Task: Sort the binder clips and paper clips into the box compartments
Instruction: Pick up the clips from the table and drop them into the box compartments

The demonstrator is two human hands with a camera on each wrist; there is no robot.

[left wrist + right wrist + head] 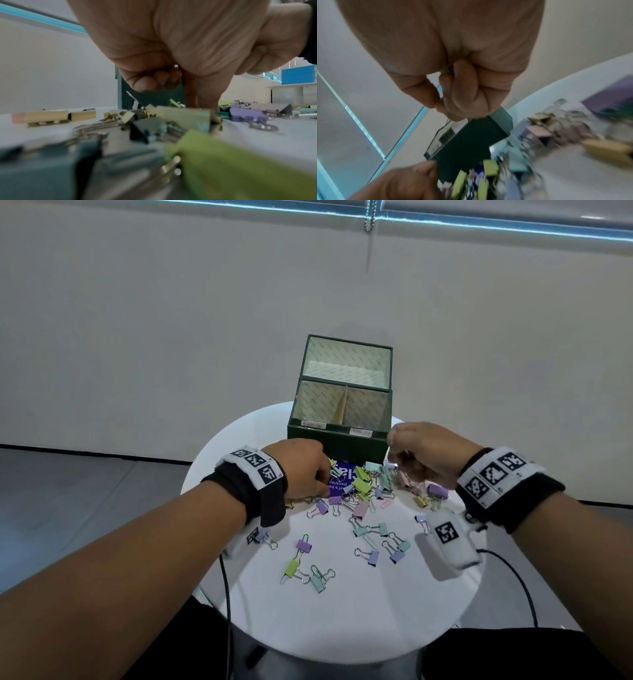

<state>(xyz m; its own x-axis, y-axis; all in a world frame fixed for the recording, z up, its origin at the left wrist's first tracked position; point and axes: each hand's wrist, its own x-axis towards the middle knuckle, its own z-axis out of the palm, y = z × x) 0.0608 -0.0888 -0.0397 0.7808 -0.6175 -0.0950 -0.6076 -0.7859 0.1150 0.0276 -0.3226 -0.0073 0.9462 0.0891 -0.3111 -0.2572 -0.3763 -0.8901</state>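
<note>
A dark green box (337,436) stands open at the back of the round white table (359,611), with two labelled front compartments split by a divider. Pastel binder clips (363,484) and a few paper clips lie heaped before it. My left hand (325,474) reaches down into the heap, thumb and forefinger pinching a yellow-green binder clip (334,470); the other fingers (150,82) are curled. My right hand (397,453) hovers by the box's right front corner, pinching a thin wire paper clip (438,100). The box (467,142) lies just below it.
A purple printed card (344,474) lies under the heap. More binder clips (305,546) are scattered toward the near edge. The box lid (347,361) stands upright behind the compartments. A white wrist unit (452,539) and black cables (226,594) hang over the table sides.
</note>
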